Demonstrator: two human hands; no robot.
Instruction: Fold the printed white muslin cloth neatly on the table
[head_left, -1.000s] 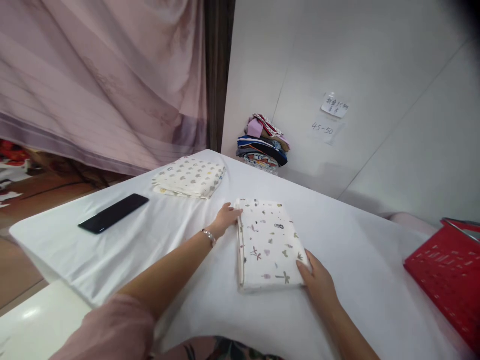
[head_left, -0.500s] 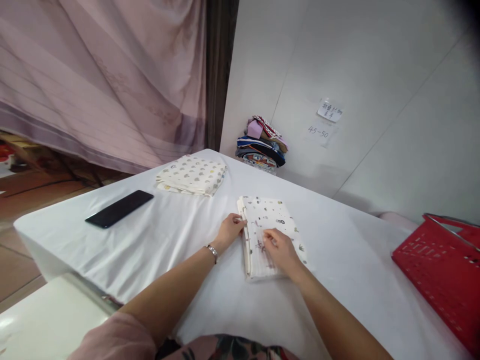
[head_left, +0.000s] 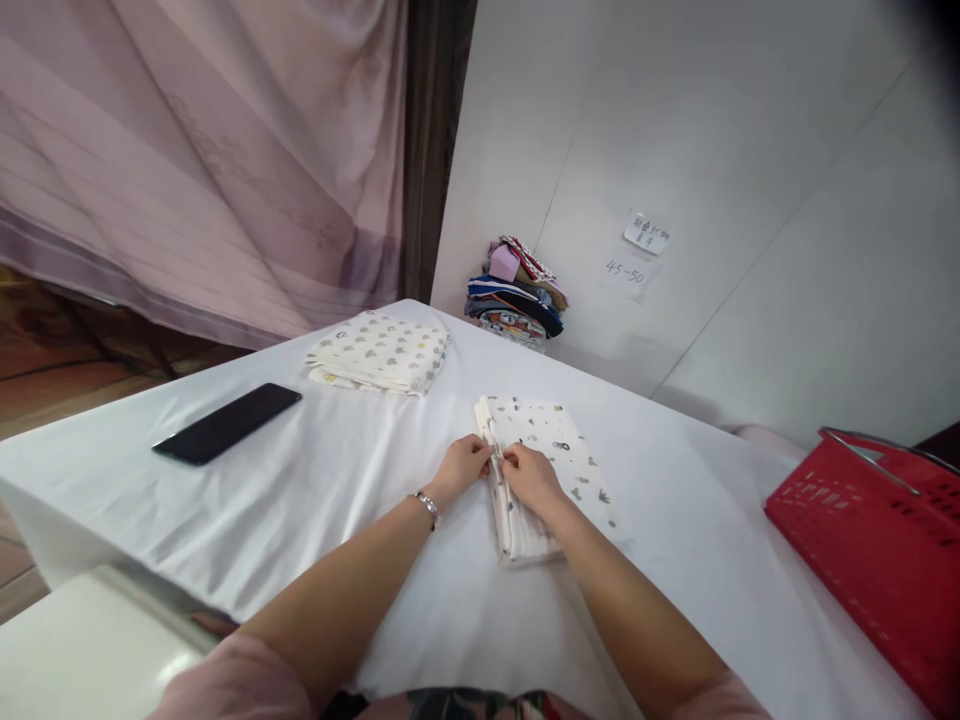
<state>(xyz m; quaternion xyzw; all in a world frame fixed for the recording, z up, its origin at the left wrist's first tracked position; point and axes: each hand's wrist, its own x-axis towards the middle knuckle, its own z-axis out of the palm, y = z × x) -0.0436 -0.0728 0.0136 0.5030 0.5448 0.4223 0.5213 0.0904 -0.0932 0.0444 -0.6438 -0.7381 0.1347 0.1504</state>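
Note:
A folded white cloth (head_left: pixel 559 460) with small grey and green printed figures lies on the white-covered table in front of me. My left hand (head_left: pixel 463 466) pinches its left folded edge, thumb and fingers closed on the layers. Right beside it, my right hand (head_left: pixel 531 476) rests on top of the cloth, fingertips closed on the fabric near the same edge. The two hands nearly meet there. Part of the cloth is hidden under my right hand and wrist.
Another folded white cloth (head_left: pixel 381 352) with grey prints lies toward the far left. A black phone (head_left: pixel 229 423) is nearer me. At the right stands a red plastic basket (head_left: pixel 862 550). A pile of folded clothes (head_left: pixel 517 295) sits beyond the table (head_left: pixel 360 450), by the wall.
My right hand has moved left across the cloth to its folded edge, close to my left hand. My left hand stays at that edge. The view has shifted slightly.

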